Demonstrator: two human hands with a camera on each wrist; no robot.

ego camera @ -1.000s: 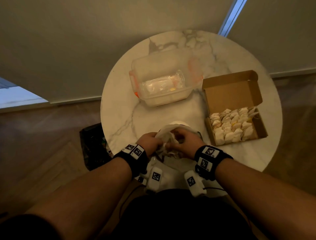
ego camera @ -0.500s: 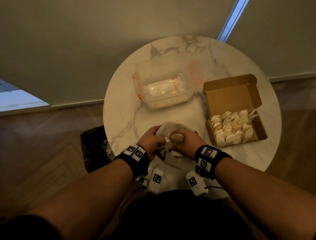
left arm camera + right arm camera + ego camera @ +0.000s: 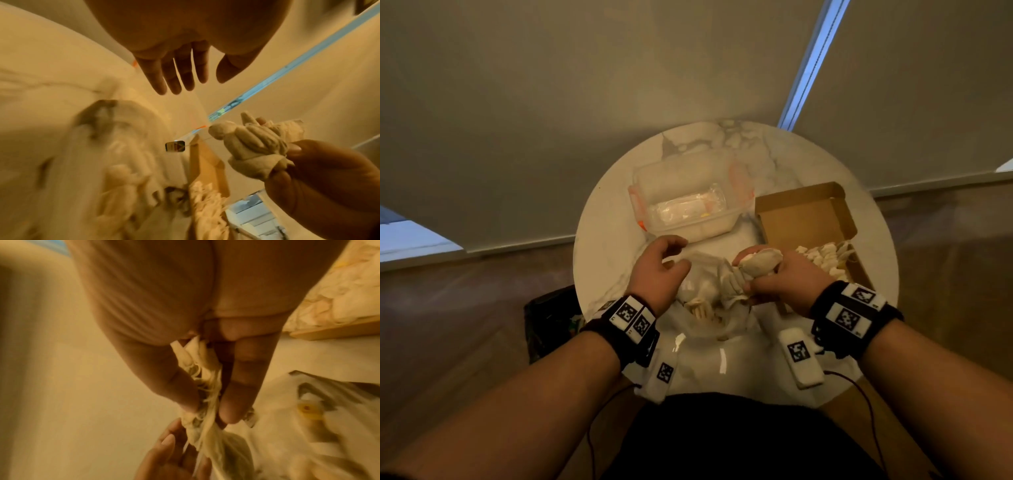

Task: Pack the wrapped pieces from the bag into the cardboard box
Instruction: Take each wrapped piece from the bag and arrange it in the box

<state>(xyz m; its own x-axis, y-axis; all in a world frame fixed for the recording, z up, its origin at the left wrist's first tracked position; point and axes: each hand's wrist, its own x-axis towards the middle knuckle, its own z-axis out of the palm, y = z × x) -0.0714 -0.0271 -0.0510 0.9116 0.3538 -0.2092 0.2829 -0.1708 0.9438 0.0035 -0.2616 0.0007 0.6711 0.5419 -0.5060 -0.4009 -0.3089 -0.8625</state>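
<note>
My right hand (image 3: 774, 277) grips a bunch of pale wrapped pieces (image 3: 753, 270), held above the crumpled clear plastic bag (image 3: 705, 294) near the table's front edge. The left wrist view shows the same bunch (image 3: 252, 151), a small tag (image 3: 175, 146) dangling from it on a thread. In the right wrist view my thumb and fingers pinch the twisted wrappers (image 3: 203, 382). My left hand (image 3: 664, 260) hovers left of the bag with relaxed fingers, holding nothing. The open cardboard box (image 3: 808, 219) sits to the right with several wrapped pieces (image 3: 825, 257) in it.
A clear plastic container (image 3: 685, 202) with orange clips stands at the back of the round marble table (image 3: 613, 219). A dark bin (image 3: 551, 325) stands on the floor to the left. More wrapped pieces (image 3: 702, 308) lie inside the bag.
Both hands were together on the bag. My right hand has pulled a bunch of wrapped pieces out and to the right; my left hand has let go and moved left.
</note>
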